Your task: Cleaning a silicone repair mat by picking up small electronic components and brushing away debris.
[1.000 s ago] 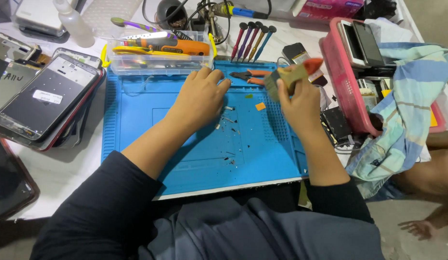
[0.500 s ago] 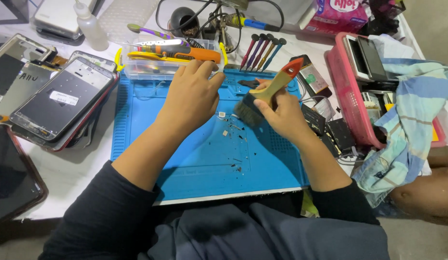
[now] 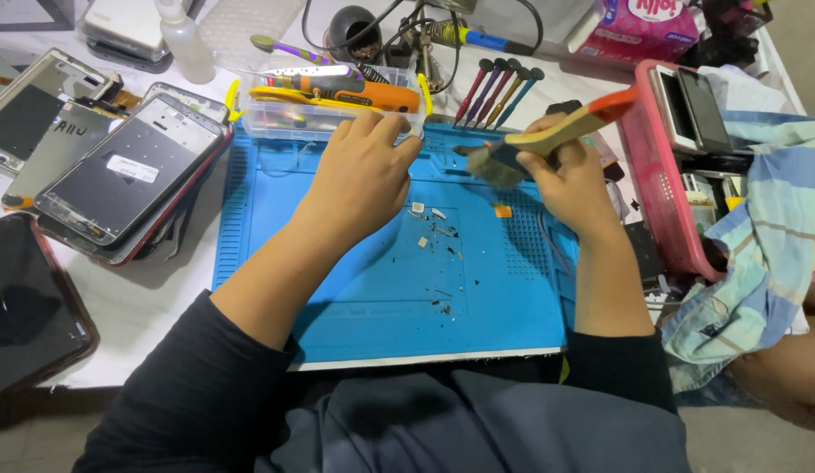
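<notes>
Blue silicone makes up the one work mat (image 3: pixel 355 298) seen from the head camera, strewn with small dark and pale scraps (image 3: pixel 435 229), and both bare hands work over its far half. One paintbrush (image 3: pixel 548 140) with a wooden, orange-tipped handle is gripped in the closed right hand (image 3: pixel 572 180), bristles just above the mat. Curled, the left hand (image 3: pixel 359 180) presses its fingertips against one clear plastic box (image 3: pixel 329 109) at the mat's far edge; four screwdrivers (image 3: pixel 497 88) stand close by, and stacked phone frames (image 3: pixel 127 171) lie to the left.
</notes>
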